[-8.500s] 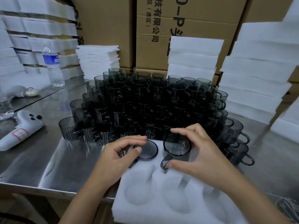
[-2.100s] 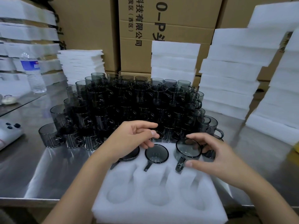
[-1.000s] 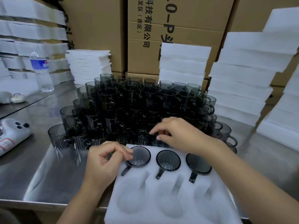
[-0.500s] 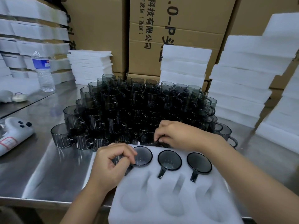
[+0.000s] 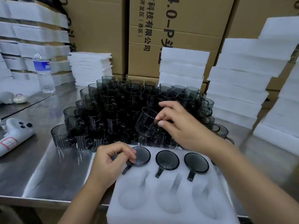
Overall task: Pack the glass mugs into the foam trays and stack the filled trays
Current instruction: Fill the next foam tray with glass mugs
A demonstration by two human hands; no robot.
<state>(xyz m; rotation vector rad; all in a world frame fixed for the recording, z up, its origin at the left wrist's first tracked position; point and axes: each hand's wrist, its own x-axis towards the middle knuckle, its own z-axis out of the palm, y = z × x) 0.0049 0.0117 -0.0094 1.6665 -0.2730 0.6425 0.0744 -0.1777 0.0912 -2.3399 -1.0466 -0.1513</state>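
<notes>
Three smoky mugs (image 5: 167,159) sit in the foam tray (image 5: 169,201), far row; a fourth mug (image 5: 146,122) tilts aloft before the pile (image 5: 111,110).

right hand (image 5: 182,126) raised, pinching mug (image 5: 145,123); left hand (image 5: 110,162) low, fingers (image 5: 127,151) curled

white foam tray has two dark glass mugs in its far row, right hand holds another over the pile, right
No: the head view shows three dark glass mugs in the far row of the white foam tray; the rest is right.

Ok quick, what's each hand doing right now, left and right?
Left hand: fingers curled, touching the rim of the leftmost mug in the foam tray; grip cannot be told.
Right hand: holding a glass mug above the pile.
</notes>
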